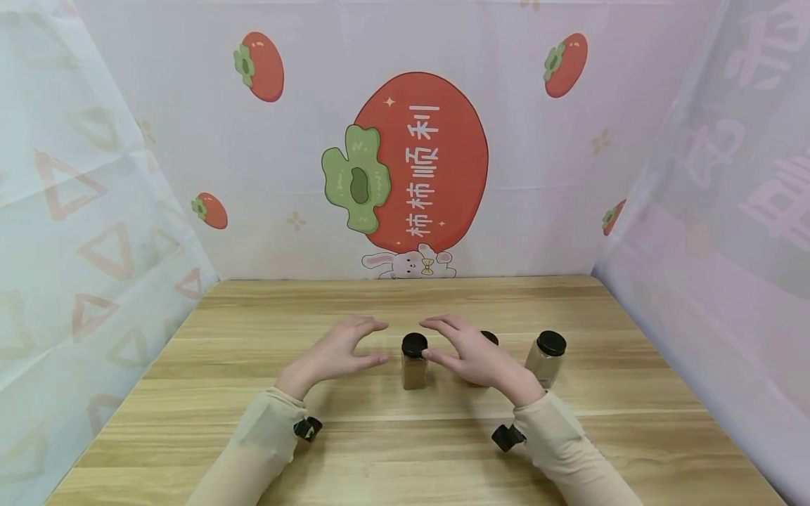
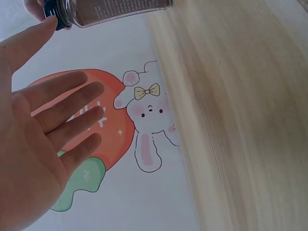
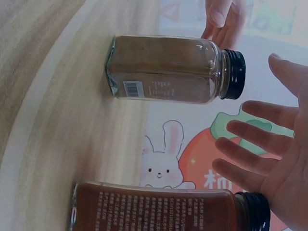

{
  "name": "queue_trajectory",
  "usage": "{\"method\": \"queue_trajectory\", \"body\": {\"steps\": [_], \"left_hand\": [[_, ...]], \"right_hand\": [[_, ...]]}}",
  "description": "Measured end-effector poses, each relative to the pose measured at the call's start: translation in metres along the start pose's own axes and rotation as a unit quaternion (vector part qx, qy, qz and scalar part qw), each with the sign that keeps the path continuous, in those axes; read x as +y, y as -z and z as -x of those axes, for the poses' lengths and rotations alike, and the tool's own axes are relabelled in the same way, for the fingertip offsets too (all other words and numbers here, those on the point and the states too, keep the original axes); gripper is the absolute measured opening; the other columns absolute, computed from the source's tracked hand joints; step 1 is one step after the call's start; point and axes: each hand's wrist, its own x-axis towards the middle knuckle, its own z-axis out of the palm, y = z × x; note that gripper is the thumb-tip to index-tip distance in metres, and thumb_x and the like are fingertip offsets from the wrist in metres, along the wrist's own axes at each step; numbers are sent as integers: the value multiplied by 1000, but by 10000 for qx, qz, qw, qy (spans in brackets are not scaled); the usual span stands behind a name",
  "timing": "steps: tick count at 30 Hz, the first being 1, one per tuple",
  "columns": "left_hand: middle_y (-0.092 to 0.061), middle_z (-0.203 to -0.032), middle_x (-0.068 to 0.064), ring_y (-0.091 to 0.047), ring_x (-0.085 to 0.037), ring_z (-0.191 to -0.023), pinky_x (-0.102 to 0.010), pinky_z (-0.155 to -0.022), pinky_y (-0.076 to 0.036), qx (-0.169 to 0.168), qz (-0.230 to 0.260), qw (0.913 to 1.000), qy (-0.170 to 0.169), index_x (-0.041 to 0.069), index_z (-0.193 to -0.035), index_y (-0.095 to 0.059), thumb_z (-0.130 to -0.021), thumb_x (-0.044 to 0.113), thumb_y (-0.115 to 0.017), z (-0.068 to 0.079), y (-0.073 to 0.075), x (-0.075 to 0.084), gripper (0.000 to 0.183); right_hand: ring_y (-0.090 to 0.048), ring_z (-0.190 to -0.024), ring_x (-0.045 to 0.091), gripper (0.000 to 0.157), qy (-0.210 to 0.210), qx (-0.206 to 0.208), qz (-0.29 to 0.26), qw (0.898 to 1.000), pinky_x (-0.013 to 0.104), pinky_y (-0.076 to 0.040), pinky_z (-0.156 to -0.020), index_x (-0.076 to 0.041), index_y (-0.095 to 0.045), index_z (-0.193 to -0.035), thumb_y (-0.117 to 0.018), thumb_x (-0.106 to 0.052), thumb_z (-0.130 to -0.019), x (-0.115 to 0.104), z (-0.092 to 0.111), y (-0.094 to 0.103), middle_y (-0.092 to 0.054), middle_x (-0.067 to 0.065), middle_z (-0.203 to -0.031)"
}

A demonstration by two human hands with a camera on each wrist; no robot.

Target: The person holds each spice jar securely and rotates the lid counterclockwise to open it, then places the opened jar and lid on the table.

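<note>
A square glass jar of brown powder [image 1: 414,372] with a black screw lid stands upright on the table between the two hands. Its glass and barcode show in the right wrist view, where the jar [image 3: 163,67] appears sideways. To its left is my left hand [image 1: 344,351], fingers extended and nothing held. On the other side my right hand [image 1: 471,351] hovers with spread fingers, its thumb near the lid but apart from it. Partly hidden behind that hand is a second black-lidded jar [image 1: 489,338]; the right wrist view shows its reddish-brown contents and printed text.
Farther right stands a third black-lidded jar [image 1: 545,362] with paler contents, partly behind the right forearm. The wooden table [image 1: 405,450] ends at a white backdrop [image 1: 538,211] printed with persimmons and a rabbit. Fabric walls flank both sides.
</note>
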Motion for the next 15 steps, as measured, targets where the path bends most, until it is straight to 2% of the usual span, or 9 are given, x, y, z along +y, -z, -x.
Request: {"method": "queue_trajectory", "body": {"steps": [15], "left_hand": [[-58,-131,-4,-48,-26,-128,-45,-107,-37,-162,71,9998,31,13,-130,-56,-84,45,-68,-2,-5,4,57]], "right_hand": [[-47,-128,22,57,-100,-21,-32,9999,43,-41,-104,-14,-45,-139,-51,-48,-94,-5,-6,-9,-49,5,-138]]}}
